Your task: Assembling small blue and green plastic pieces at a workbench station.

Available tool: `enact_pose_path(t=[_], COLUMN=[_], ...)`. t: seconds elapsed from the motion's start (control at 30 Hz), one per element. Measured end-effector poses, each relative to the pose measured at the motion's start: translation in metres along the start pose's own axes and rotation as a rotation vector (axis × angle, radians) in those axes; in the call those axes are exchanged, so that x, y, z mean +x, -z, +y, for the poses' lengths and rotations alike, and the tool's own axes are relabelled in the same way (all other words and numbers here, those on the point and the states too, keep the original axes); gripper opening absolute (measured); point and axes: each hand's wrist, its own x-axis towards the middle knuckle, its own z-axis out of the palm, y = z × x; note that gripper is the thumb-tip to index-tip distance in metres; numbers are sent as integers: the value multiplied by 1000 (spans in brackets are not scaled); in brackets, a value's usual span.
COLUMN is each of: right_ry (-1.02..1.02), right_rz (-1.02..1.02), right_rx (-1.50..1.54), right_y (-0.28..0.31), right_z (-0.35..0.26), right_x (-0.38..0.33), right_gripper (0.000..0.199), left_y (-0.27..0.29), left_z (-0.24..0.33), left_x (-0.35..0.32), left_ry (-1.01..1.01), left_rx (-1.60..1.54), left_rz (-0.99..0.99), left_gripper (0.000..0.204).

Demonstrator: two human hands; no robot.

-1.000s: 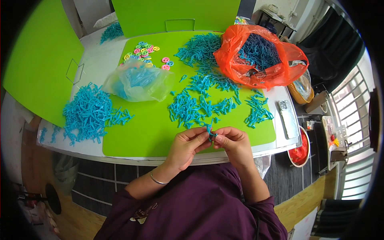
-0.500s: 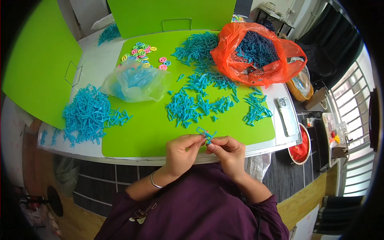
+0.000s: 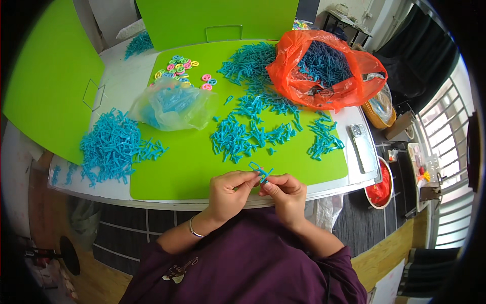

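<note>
Left hand (image 3: 230,192) and right hand (image 3: 284,191) meet at the near edge of the green mat (image 3: 177,172), both sets of fingertips pinching small blue plastic pieces (image 3: 260,171) held just above the mat edge; how the pieces join is too small to tell. Head view, packages: an orange plastic bag (image 3: 324,71) lies open at the far right of the mat, filled with darker blue pieces; a clear plastic bag (image 3: 169,104) sits left of centre, holding lighter blue pieces. Loose blue pieces (image 3: 243,134) spread across the mat between the bags and the hands, and a separate blue heap (image 3: 111,147) lies on the white table (image 3: 119,81) at the left. Small multicoloured rings (image 3: 182,68) cluster beyond the clear bag. Compared with half a second ago, the hands sit in nearly the same spot, and the pinched pieces stand slightly higher between the fingertips.
</note>
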Motion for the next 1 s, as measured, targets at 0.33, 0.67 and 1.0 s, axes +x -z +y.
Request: enact_pose_path(t=[0.33, 0.67, 1.0], right_ry=[-99, 64, 342], right_rz=[-63, -95, -4], right_rx=[-20, -117, -1049], right_y=[2, -6, 25], right_z=[-3, -5, -45], right_x=[0, 6, 58], right_gripper=[4, 12, 18], left_y=[-2, -5, 64], left_z=[-2, 12, -4], left_x=[-3, -1, 9], left_ry=[7, 125, 69], left_rx=[-3, -366, 6], left_rz=[27, -33, 197], left_gripper=[6, 24, 26])
